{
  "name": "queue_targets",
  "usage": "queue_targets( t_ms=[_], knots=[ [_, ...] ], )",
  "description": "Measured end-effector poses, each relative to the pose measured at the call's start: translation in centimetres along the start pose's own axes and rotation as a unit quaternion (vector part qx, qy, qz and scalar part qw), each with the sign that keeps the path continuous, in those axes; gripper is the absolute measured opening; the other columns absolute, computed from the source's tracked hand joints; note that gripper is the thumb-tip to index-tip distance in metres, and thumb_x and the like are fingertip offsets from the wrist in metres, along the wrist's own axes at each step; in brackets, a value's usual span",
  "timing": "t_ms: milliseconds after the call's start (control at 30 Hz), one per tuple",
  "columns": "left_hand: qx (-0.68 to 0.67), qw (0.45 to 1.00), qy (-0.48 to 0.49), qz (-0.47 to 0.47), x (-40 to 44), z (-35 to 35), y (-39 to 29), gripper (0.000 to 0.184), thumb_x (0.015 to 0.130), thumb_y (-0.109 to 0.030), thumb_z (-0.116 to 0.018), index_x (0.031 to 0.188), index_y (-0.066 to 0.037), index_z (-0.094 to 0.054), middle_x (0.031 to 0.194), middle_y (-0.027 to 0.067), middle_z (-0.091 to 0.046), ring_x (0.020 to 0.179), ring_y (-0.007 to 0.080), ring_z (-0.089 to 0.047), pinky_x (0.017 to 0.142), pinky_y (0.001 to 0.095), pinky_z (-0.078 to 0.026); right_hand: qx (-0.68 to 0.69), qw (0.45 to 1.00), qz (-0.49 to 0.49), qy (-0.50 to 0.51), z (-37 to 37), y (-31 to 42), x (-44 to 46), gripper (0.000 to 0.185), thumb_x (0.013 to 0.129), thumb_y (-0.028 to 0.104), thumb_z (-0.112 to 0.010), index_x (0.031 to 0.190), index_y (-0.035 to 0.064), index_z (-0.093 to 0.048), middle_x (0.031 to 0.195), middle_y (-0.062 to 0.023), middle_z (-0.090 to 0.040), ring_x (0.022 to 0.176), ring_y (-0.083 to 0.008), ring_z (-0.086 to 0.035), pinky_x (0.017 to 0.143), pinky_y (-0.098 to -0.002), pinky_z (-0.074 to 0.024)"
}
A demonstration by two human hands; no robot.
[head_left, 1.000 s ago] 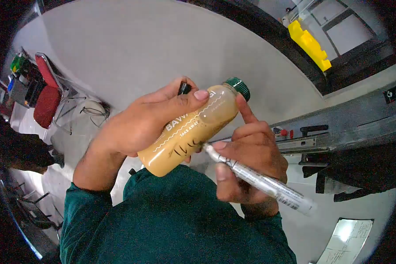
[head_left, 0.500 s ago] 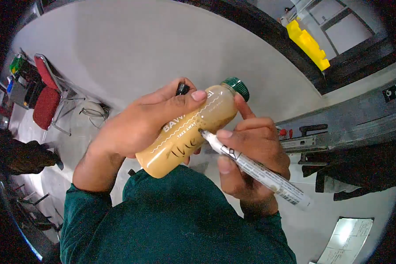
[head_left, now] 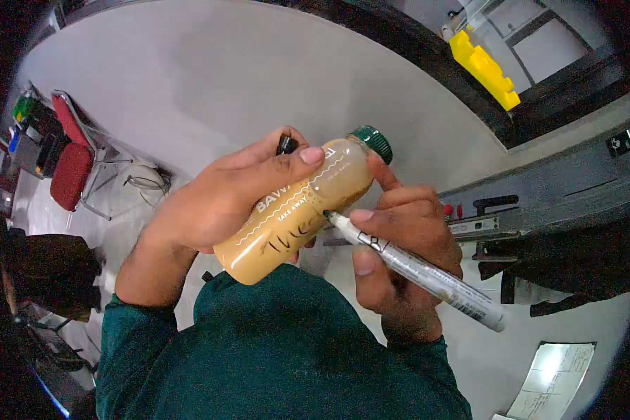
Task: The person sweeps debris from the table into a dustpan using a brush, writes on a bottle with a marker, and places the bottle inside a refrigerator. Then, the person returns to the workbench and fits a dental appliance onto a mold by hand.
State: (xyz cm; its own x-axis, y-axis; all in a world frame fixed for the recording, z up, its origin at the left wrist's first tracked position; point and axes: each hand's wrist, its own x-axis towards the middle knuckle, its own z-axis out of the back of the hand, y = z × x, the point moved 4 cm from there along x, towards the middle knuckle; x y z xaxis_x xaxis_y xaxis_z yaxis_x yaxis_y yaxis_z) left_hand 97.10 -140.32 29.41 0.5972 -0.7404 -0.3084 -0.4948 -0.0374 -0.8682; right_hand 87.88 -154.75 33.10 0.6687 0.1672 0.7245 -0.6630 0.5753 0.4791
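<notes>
My left hand (head_left: 220, 189) is wrapped round a bottle (head_left: 259, 255) of yellowish drink with a dark green cap (head_left: 372, 143). The bottle lies tilted, its cap toward the upper right, with white print and dark handwritten strokes on its side. A black marker cap (head_left: 286, 145) is also tucked in my left fingers. A white marker (head_left: 427, 276) is pinched in my right hand (head_left: 409, 245), its dark tip at the bottle's side, by the end of the handwriting. One right finger rests against the bottle near its neck.
A red chair (head_left: 73, 171) stands at the left, near a coiled cable (head_left: 147, 183) on the floor. At the upper right is a yellow object (head_left: 484, 71). A whiteboard (head_left: 556, 378) is at the lower right, with dark cloth (head_left: 567, 269) above it.
The handwriting has grown longer toward the bottle's neck. The marker tip has shifted slightly right and down. Both hands keep their grip.
</notes>
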Motion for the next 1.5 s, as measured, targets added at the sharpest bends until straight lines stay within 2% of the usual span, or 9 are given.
queue_targets(
  t_ms=[400, 500, 667, 733, 1033, 1133, 1267, 1400, 1500],
  knots=[
    [-0.022, 0.999, 0.010, -0.025, 0.6, 0.4, 0.6, 0.040, 0.098, -0.041, -0.053, 0.115, -0.005, -0.045, 0.086, 0.0143, -0.063, 0.061, 0.0248, -0.067, 0.050, 0.0367, -0.056, -0.019, 1.000, -0.003, 0.012, -0.3, 0.1, -0.1, 0.020, 0.080, 0.011, -0.063, 0.096, 0.0023, -0.059, 0.083, -0.0077, -0.058, 0.080, -0.0219, -0.055, 0.103, -0.0599, -0.0425],
    [-0.063, 0.997, 0.044, -0.016, 0.5, -0.1, 0.1, 0.040, 0.097, -0.042, -0.055, 0.111, -0.005, -0.049, 0.086, 0.0114, -0.064, 0.064, 0.0192, -0.068, 0.050, 0.0312, -0.056, 0.016, 1.000, -0.004, 0.016, 0.5, -0.2, -0.3, 0.020, 0.076, 0.012, -0.064, 0.094, 0.0054, -0.061, 0.079, -0.0064, -0.055, 0.078, -0.0219, -0.054, 0.106, -0.0595, -0.0388],
    [0.159, 0.976, 0.011, -0.147, 1.0, 0.6, 0.6, 0.038, 0.099, -0.044, -0.052, 0.102, -0.008, -0.042, 0.076, 0.0029, -0.049, 0.063, 0.0097, -0.051, 0.052, 0.0249, -0.044, 0.113, 0.982, -0.031, -0.147, 2.6, -1.4, 0.0, 0.023, 0.072, 0.011, -0.066, 0.095, 0.0040, -0.063, 0.077, -0.0079, -0.057, 0.082, -0.0220, -0.057, 0.108, -0.0573, -0.0372],
    [0.245, 0.950, 0.023, -0.192, 0.8, 0.1, 0.7, 0.040, 0.099, -0.047, -0.050, 0.096, -0.009, -0.037, 0.073, 0.0003, -0.037, 0.067, 0.0083, -0.037, 0.057, 0.0250, -0.035, 0.103, 0.983, -0.049, -0.143, 2.8, -1.5, 0.9, 0.019, 0.076, 0.010, -0.067, 0.093, 0.0024, -0.063, 0.084, -0.0088, -0.061, 0.082, -0.0216, -0.061, 0.104, -0.0541, -0.0410],
    [0.358, 0.900, 0.075, -0.235, -0.4, -1.1, 0.6, 0.041, 0.098, -0.043, -0.053, 0.101, -0.006, -0.036, 0.078, 0.0051, -0.045, 0.072, 0.0149, -0.046, 0.063, 0.0297, -0.041, 0.119, 0.971, -0.209, -0.011, 1.3, -2.1, 4.0, 0.011, 0.081, 0.010, -0.068, 0.083, 0.0005, -0.065, 0.080, -0.0056, -0.063, 0.078, -0.0112, -0.058, 0.093, -0.0338, -0.0457],
    [0.349, 0.902, 0.088, -0.237, 0.1, -0.8, 1.2, 0.040, 0.099, -0.043, -0.052, 0.104, -0.006, -0.038, 0.081, 0.0066, -0.049, 0.074, 0.0150, -0.050, 0.065, 0.0287, -0.043, 0.124, 0.958, -0.255, 0.043, 1.4, -1.8, 4.4, 0.015, 0.081, 0.013, -0.067, 0.087, 0.0001, -0.066, 0.081, -0.0046, -0.063, 0.078, -0.0101, -0.058, 0.082, -0.0285, -0.0487],
    [0.111, 0.984, 0.115, -0.080, 0.5, -0.4, 1.2, 0.039, 0.099, -0.044, -0.051, 0.109, -0.007, -0.040, 0.085, 0.0100, -0.056, 0.072, 0.0161, -0.059, 0.062, 0.0281, -0.049, 0.094, 0.971, -0.209, -0.074, 2.9, -0.9, 4.0, 0.030, 0.079, 0.018, -0.064, 0.102, -0.0020, -0.063, 0.090, -0.0100, -0.066, 0.081, -0.0103, -0.059, 0.073, -0.0253, -0.0515],
    [-0.065, 0.987, 0.122, -0.079, 0.8, -0.5, 1.4, 0.042, 0.097, -0.045, -0.052, 0.110, -0.007, -0.040, 0.091, 0.0187, -0.064, 0.065, 0.0266, -0.069, 0.050, 0.0358, -0.057, 0.051, 0.998, 0.038, -0.026, 3.2, -1.3, 2.1, 0.029, 0.080, 0.019, -0.065, 0.100, -0.0012, -0.063, 0.089, -0.0108, -0.064, 0.079, -0.0191, -0.059, 0.092, -0.0503, -0.0505],
    [-0.030, 0.993, 0.065, -0.089, 0.2, -0.9, 0.9, 0.040, 0.098, -0.042, -0.052, 0.108, -0.006, -0.039, 0.087, 0.0131, -0.060, 0.068, 0.0206, -0.063, 0.056, 0.0315, -0.053, 0.043, 0.997, 0.045, -0.055, 3.1, -0.3, 0.9, 0.028, 0.082, 0.024, -0.066, 0.096, -0.0003, -0.063, 0.081, -0.0087, -0.060, 0.075, -0.0194, -0.057, 0.096, -0.0564, -0.0471]
  ],
)
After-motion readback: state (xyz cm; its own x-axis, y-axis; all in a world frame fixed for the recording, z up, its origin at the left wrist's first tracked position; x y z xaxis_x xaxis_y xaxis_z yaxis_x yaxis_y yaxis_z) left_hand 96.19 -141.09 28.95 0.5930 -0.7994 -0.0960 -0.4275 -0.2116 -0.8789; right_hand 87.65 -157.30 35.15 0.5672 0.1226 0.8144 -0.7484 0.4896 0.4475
